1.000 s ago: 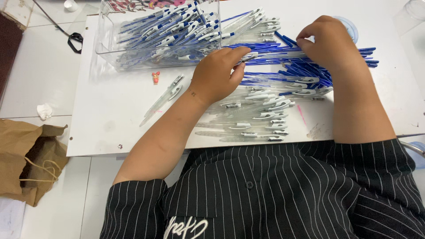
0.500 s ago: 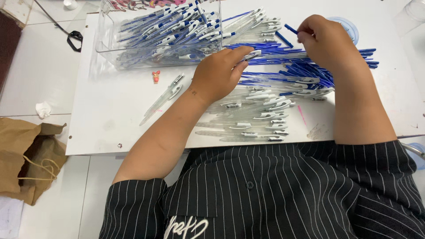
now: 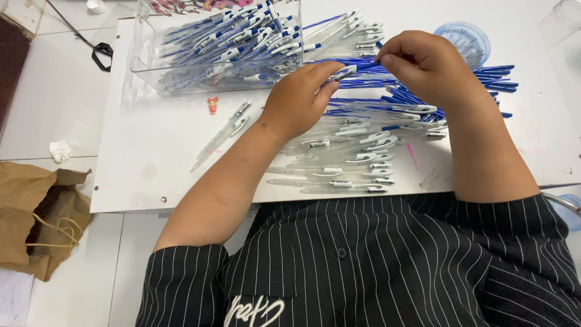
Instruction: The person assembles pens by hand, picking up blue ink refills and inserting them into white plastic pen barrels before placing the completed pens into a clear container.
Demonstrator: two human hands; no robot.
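one clear bin (image 3: 145, 72), two hands (image 3: 302, 100), one paper bag (image 3: 24, 212)

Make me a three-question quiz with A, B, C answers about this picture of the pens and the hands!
1. Where does the clear plastic box of pens stand?
A. At the far left of the white board
B. On the floor
C. On the person's lap

2. What colour is the paper bag?
A. Green
B. Brown
C. Pink

3. What are the two hands doing?
A. Resting flat, apart
B. Holding scissors
C. Meeting at one pen

Answers:
1. A, the box sits at the board's far left corner.
2. B, the bag lying on the floor at the left is brown.
3. C, the left hand and right hand pinch the same pen above the pile of pen parts.
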